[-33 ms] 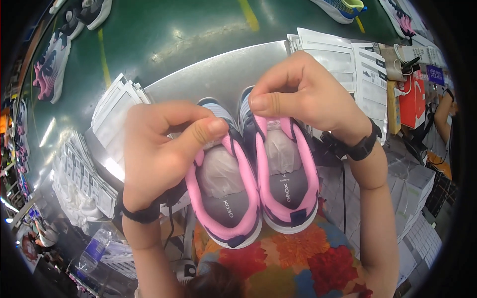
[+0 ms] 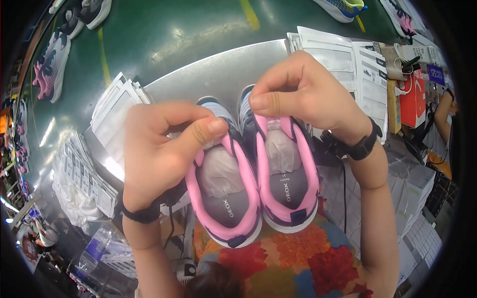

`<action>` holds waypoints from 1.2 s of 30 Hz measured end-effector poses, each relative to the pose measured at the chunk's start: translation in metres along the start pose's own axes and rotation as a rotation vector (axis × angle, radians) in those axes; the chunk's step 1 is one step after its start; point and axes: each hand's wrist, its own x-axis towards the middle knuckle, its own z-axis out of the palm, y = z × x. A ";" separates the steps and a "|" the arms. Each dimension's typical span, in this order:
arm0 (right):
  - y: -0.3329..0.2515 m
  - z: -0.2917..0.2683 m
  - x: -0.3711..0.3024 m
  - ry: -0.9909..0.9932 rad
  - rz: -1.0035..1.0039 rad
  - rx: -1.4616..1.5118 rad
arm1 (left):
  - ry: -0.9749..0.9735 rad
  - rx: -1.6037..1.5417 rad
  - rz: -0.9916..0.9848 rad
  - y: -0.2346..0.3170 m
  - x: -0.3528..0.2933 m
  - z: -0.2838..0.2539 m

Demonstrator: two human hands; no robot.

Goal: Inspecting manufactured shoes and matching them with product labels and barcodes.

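Two sneakers (image 2: pixel 248 193) with pink collars, dark blue heel tabs and white soles lie side by side, toes away from me, heels above my lap. Crumpled pale tissue paper (image 2: pixel 221 171) fills the front of each opening, over dark grey insoles. My left hand (image 2: pixel 171 144) is closed in a pinch at the tongue of the left sneaker. Thumb and forefinger of my right hand (image 2: pixel 298 94) press together at the upper front of the right one. Both hands hide the sneakers' fastenings. Dark bands circle both wrists.
Stacks of flat printed white cards lie left (image 2: pixel 117 107) and right (image 2: pixel 330 59) on the metal tabletop (image 2: pixel 198 72). Beyond runs a green surface (image 2: pixel 194 30) carrying more shoes. A plastic bottle (image 2: pixel 94 251) is lower left; a red box (image 2: pixel 412 102) stands at right, near another person's arm.
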 end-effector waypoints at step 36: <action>-0.023 0.010 -0.060 0.662 -0.440 -0.073 | 0.511 -0.434 0.268 -0.001 -0.035 -0.003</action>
